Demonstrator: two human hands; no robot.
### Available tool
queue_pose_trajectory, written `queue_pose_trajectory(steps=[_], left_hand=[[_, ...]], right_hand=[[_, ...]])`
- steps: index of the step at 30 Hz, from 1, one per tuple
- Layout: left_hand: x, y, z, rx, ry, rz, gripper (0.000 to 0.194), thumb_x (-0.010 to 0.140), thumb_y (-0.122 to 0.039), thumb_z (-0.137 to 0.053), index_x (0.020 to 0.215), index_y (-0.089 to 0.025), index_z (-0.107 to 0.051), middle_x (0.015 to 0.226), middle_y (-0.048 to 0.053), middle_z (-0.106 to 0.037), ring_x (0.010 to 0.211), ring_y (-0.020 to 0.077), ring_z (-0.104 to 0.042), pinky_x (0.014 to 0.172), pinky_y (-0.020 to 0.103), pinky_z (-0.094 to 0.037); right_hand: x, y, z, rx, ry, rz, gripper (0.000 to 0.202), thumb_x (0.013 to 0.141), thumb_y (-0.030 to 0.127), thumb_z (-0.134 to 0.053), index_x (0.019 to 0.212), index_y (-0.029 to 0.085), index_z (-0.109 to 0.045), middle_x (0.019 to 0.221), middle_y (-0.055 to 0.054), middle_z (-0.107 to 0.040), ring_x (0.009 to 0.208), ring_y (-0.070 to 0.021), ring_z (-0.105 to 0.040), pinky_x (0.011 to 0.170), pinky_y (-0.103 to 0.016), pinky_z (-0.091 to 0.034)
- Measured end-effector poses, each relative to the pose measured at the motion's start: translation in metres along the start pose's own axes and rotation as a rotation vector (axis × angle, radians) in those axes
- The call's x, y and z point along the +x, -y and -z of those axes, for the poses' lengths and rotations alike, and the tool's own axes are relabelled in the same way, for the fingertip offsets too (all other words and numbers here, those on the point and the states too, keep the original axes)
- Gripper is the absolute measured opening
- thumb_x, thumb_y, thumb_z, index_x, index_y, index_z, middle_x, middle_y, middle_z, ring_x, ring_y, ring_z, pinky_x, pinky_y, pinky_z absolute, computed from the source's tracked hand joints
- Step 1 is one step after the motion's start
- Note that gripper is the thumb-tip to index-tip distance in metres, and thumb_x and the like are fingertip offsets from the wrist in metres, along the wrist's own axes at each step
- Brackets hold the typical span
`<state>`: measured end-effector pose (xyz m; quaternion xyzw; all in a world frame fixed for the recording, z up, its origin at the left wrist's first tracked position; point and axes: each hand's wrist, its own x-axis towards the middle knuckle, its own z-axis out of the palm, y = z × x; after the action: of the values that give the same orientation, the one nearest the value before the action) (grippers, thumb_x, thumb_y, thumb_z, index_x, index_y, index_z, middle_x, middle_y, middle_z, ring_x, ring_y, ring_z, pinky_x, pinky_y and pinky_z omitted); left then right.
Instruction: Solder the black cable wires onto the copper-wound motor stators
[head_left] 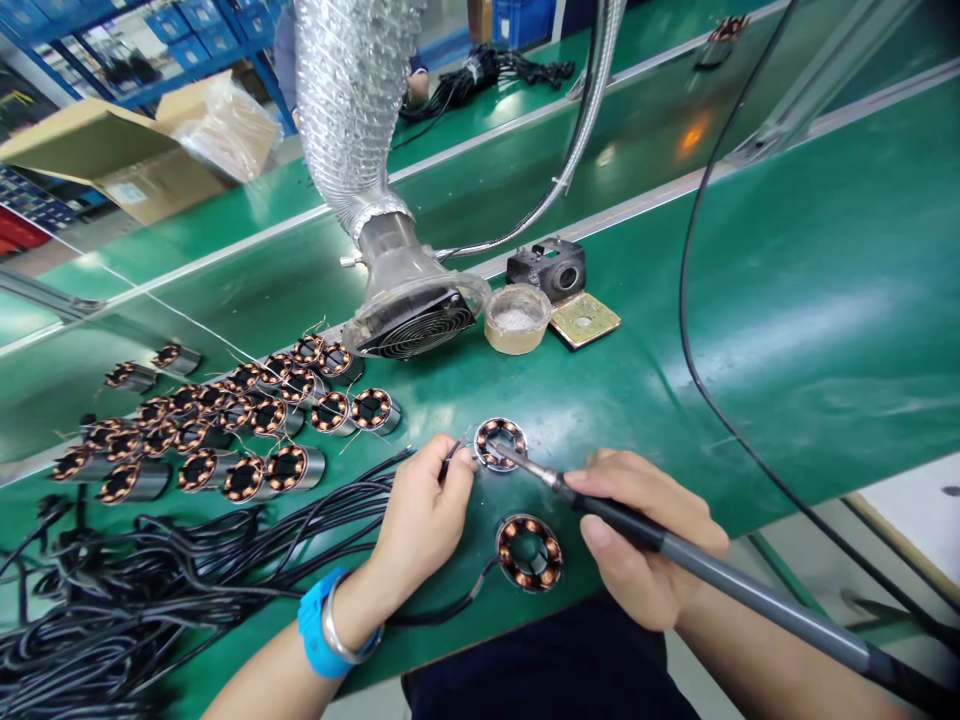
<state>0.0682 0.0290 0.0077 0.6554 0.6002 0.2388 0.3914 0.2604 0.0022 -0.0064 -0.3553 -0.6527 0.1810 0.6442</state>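
Note:
My right hand [651,530] grips a soldering iron [619,520] by its dark handle. Its metal tip reaches the left inner side of a copper-wound motor stator [502,443] on the green bench. Beside that stator, my left hand [429,505] pinches the end of a black cable between thumb and forefinger; the fingers hide most of that end. Whether the tip touches a wire cannot be made out. Nearer to me lies a second stator [529,552], with a black cable [450,612] running to its left side.
Many stators [289,466] stand in rows at the left, behind a heap of black cables [150,580]. A fume-extractor fan [420,325] hangs from a foil duct [358,110]. Behind the work sit a round tub [517,318], a sponge pad [586,320] and an iron holder [551,268].

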Motion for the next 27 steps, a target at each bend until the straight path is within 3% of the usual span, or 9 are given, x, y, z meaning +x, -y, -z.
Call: queue_pose_trajectory(steps=[10, 16, 19, 23, 27], left_hand=[[0.0, 0.0, 0.0, -0.015, 0.006, 0.003, 0.032, 0.097, -0.04, -0.04, 0.076, -0.019, -0.052, 0.061, -0.005, -0.039, 0.058, 0.0125, -0.039, 0.057, 0.025, -0.029], [-0.001, -0.001, 0.0, -0.037, 0.008, 0.014, 0.031, 0.097, -0.04, -0.041, 0.075, -0.019, -0.051, 0.061, -0.005, -0.038, 0.058, 0.0121, -0.038, 0.057, 0.025, -0.029], [0.0, -0.001, 0.0, -0.044, 0.013, 0.019, 0.032, 0.097, -0.04, -0.041, 0.075, -0.019, -0.051, 0.061, -0.006, -0.037, 0.058, 0.0119, -0.038, 0.057, 0.025, -0.029], [0.0, 0.0, -0.001, -0.045, 0.012, 0.009, 0.032, 0.097, -0.04, -0.041, 0.075, -0.019, -0.051, 0.062, -0.005, -0.038, 0.058, 0.0118, -0.037, 0.057, 0.025, -0.029], [-0.001, -0.001, 0.0, -0.05, 0.011, 0.007, 0.033, 0.097, -0.04, -0.041, 0.075, -0.019, -0.052, 0.062, -0.005, -0.038, 0.058, 0.0119, -0.037, 0.056, 0.025, -0.029]], right_hand=[[0.002, 0.0, 0.001, -0.01, -0.017, -0.03, 0.032, 0.075, 0.012, -0.056, 0.105, 0.018, -0.067, 0.067, -0.003, -0.059, 0.055, -0.0168, -0.056, 0.051, -0.033, -0.047], [0.013, -0.004, 0.012, -0.083, 0.024, 0.022, 0.033, 0.077, 0.011, -0.056, 0.107, 0.019, -0.067, 0.07, -0.003, -0.061, 0.057, -0.0162, -0.056, 0.048, -0.031, -0.045], [0.027, -0.022, 0.021, -0.179, 0.059, 0.101, 0.034, 0.079, 0.012, -0.06, 0.11, 0.021, -0.067, 0.077, -0.004, -0.066, 0.06, -0.0162, -0.057, 0.051, -0.031, -0.047], [0.046, -0.066, 0.03, -0.408, 0.045, 0.185, 0.037, 0.082, 0.013, -0.065, 0.117, 0.022, -0.066, 0.095, -0.008, -0.071, 0.079, -0.0208, -0.065, 0.071, -0.036, -0.054], [0.049, -0.098, 0.034, -0.526, 0.12, 0.074, 0.033, 0.088, 0.021, -0.062, 0.121, 0.021, -0.065, 0.1, -0.009, -0.071, 0.084, -0.021, -0.067, 0.076, -0.036, -0.056]])
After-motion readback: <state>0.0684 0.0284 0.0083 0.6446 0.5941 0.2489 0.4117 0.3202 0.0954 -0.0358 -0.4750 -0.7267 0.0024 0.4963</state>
